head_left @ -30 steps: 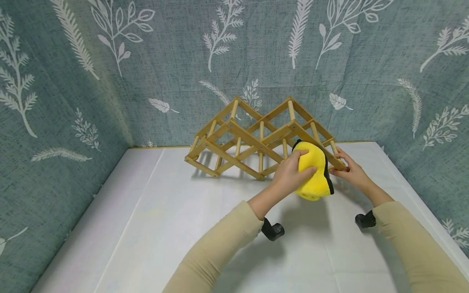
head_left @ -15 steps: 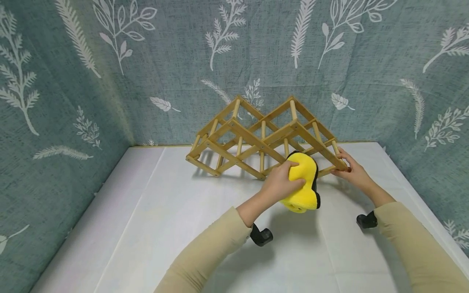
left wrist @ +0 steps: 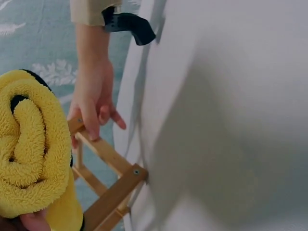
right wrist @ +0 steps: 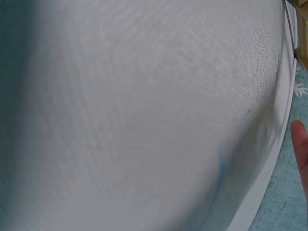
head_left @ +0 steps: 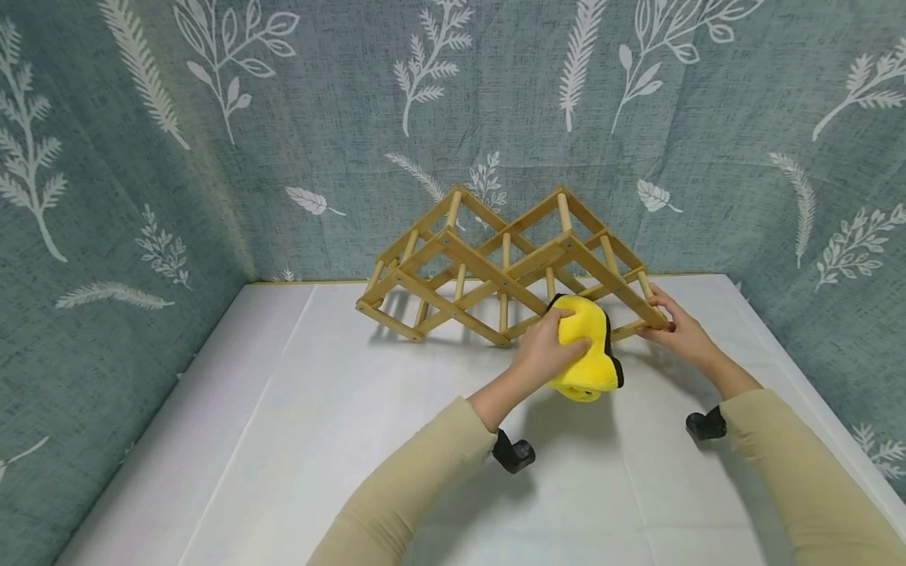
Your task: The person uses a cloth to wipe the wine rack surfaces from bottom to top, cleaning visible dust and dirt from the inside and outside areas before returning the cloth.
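A folded yellow cloth [head_left: 586,354] with black edging is gripped by my left hand [head_left: 545,350], in front of the right half of a wooden lattice rack [head_left: 488,267]. The left wrist view shows the cloth [left wrist: 36,149] rolled in thick plush layers. At the rack's right end my right hand [head_left: 678,326] holds the lower corner, thumb below and fingers at the end dowel. In the left wrist view that right hand [left wrist: 94,98] pinches the rack's wooden end [left wrist: 108,154]. Only a fingertip of the right hand [right wrist: 299,137] shows in the right wrist view.
The rack stands on a white-covered table [head_left: 283,440], near the back wall. A grey-green curtain [head_left: 333,102] with white leaf prints encloses the back and sides. Black wrist mounts [head_left: 513,453] hang below both forearms.
My left hand and the cloth have moved left and down from the rack's right slat, then slightly up and right again. The right hand keeps its place on the rack.
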A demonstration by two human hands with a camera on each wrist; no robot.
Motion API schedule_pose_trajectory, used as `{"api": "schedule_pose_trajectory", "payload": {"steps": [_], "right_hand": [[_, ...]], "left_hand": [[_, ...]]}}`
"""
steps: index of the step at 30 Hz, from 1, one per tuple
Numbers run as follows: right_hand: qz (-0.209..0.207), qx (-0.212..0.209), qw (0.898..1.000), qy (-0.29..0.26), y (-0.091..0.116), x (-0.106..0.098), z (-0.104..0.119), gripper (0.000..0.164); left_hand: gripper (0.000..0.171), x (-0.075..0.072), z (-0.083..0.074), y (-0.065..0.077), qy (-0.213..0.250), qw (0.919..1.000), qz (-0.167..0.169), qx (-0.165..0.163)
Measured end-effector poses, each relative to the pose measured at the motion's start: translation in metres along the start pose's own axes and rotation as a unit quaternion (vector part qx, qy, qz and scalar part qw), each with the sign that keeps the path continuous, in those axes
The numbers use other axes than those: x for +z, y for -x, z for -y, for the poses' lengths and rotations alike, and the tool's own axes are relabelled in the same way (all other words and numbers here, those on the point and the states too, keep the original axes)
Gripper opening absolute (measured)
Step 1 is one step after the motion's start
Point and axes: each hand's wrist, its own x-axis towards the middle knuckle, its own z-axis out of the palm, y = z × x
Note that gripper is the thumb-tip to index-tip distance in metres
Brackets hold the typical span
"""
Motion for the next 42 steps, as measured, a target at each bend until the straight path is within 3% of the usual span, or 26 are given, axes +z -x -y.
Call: {"api": "schedule_pose_trajectory", "payload": {"steps": [7, 12, 16, 18, 21, 24, 26, 29, 35, 42], "right_hand": [[0.003, -0.001, 1.0, 0.013, -0.001, -0.001, 0.0, 0.045], [0.01, 0.004, 1.0, 0.01, 0.0, -0.002, 0.0, 0.044], [0.012, 0.0, 0.998, 0.059, 0.0, -0.004, 0.002, 0.047], [0.016, -0.008, 0.996, 0.092, -0.001, -0.006, 0.003, 0.047], [0.032, -0.019, 0.992, 0.124, -0.001, -0.011, 0.005, 0.049], [0.054, -0.023, 0.988, 0.14, -0.001, -0.018, 0.006, 0.05], [0.07, -0.024, 0.986, 0.149, -0.002, -0.021, 0.008, 0.051], [0.089, -0.019, 0.982, 0.169, -0.003, -0.026, 0.01, 0.054], [0.11, -0.007, 0.978, 0.179, -0.004, -0.031, 0.014, 0.056], [0.123, 0.002, 0.978, 0.168, -0.005, -0.034, 0.016, 0.055]], "left_hand": [[0.053, 0.003, -0.006, -0.006, -0.011, 0.9993, 0.004, 0.036], [0.052, 0.002, -0.009, -0.006, -0.025, 0.9954, 0.008, 0.092], [0.051, -0.003, -0.005, -0.002, -0.041, 0.9881, 0.016, 0.148], [0.051, -0.006, 0.001, 0.0, -0.053, 0.9832, 0.043, 0.169], [0.051, -0.008, 0.011, 0.001, -0.086, 0.9727, 0.117, 0.181], [0.051, -0.006, 0.021, 0.001, -0.128, 0.9622, 0.175, 0.165], [0.052, -0.002, 0.025, 0.0, -0.153, 0.9597, 0.184, 0.147], [0.051, 0.008, 0.029, -0.002, -0.164, 0.9661, 0.167, 0.109], [0.05, 0.03, 0.027, -0.009, -0.136, 0.9821, 0.127, 0.029], [0.05, 0.059, 0.017, -0.018, -0.139, 0.984, 0.111, 0.012]]}}
